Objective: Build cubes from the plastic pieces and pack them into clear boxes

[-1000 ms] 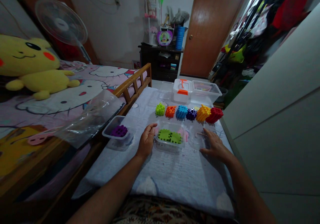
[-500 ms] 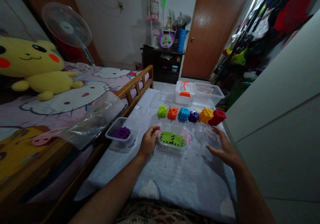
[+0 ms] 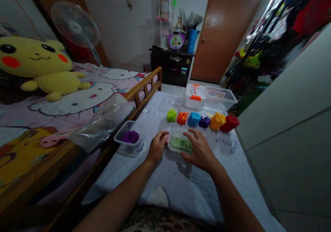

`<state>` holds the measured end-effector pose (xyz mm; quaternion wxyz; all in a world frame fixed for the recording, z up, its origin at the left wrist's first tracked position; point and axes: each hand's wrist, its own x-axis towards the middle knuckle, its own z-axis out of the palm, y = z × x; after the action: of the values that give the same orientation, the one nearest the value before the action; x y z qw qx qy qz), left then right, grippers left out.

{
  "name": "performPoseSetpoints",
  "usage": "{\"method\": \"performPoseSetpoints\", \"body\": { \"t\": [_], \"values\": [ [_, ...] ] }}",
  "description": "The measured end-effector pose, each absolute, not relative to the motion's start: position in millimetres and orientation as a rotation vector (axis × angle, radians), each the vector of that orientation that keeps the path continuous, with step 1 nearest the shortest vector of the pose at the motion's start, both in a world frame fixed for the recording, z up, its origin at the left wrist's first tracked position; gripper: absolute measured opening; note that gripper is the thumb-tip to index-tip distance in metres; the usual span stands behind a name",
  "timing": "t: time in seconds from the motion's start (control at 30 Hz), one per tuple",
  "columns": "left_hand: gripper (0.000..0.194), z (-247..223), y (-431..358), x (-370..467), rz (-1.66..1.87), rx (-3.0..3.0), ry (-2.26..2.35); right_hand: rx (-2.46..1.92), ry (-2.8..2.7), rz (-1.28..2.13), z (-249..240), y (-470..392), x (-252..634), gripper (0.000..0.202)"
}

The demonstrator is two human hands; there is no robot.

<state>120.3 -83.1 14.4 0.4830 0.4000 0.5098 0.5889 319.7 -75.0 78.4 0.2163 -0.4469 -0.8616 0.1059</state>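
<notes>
A clear plastic container (image 3: 178,150) with green toothed pieces (image 3: 185,143) inside stands on the cloth-covered table between my hands. Over its top lies a clear lid (image 3: 178,140), held by my right hand (image 3: 199,149), whose fingers and thumb grip the lid's right side. At the container's left edge, my left hand (image 3: 157,146) is closed with thumb and fingertips on the rim. Another open clear container (image 3: 119,135) to the left has purple pieces (image 3: 130,137) in it.
Behind the containers, light green (image 3: 171,115), orange (image 3: 182,118), blue (image 3: 193,119), dark purple, yellow and red (image 3: 230,123) pieces form a row. Farther back are a box with orange latches (image 3: 195,97) and a clear bin (image 3: 219,97). A wooden rail (image 3: 139,97) runs left.
My right hand has moved left with the clear lid, from beside the container to over it. The camera view has shifted slightly. My left hand remains at the container's left edge.
</notes>
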Motion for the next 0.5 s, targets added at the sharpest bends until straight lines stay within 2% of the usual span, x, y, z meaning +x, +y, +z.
{"method": "performPoseSetpoints", "body": {
  "t": [0.27,0.5],
  "values": [
    [0.036,20.2,-84.5,120.8,1.427,0.86,1.155,-1.323,-2.491,0.291,86.0,-76.8,315.8,0.068],
    [0.049,19.6,-84.5,121.1,1.43,0.9,1.115,-1.323,-2.468,0.325,76.4,-77.4,318.2,0.07]
  ]
}}
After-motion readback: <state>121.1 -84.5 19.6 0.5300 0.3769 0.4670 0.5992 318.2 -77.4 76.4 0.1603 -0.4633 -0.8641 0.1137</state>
